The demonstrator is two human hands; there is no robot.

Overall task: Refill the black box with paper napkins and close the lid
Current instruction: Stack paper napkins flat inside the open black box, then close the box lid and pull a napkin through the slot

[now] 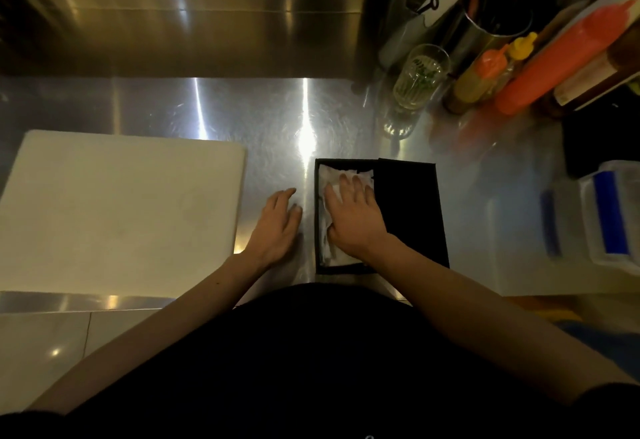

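Observation:
The black box [316, 217] sits on the steel counter near the front edge, its black lid [408, 210] lying open flat to its right. White paper napkins [329, 175] fill the box, a little crumpled. My right hand [355, 218] lies palm down on the napkins, fingers spread, pressing on them. My left hand [278, 222] rests flat on the counter just left of the box, fingers apart, holding nothing.
A white cutting board [117, 210] covers the counter's left side. At the back right stand a glass [419, 75], orange and yellow squeeze bottles [568, 61], and a metal canister [485, 33]. A clear plastic container with blue parts [609, 213] sits at the right.

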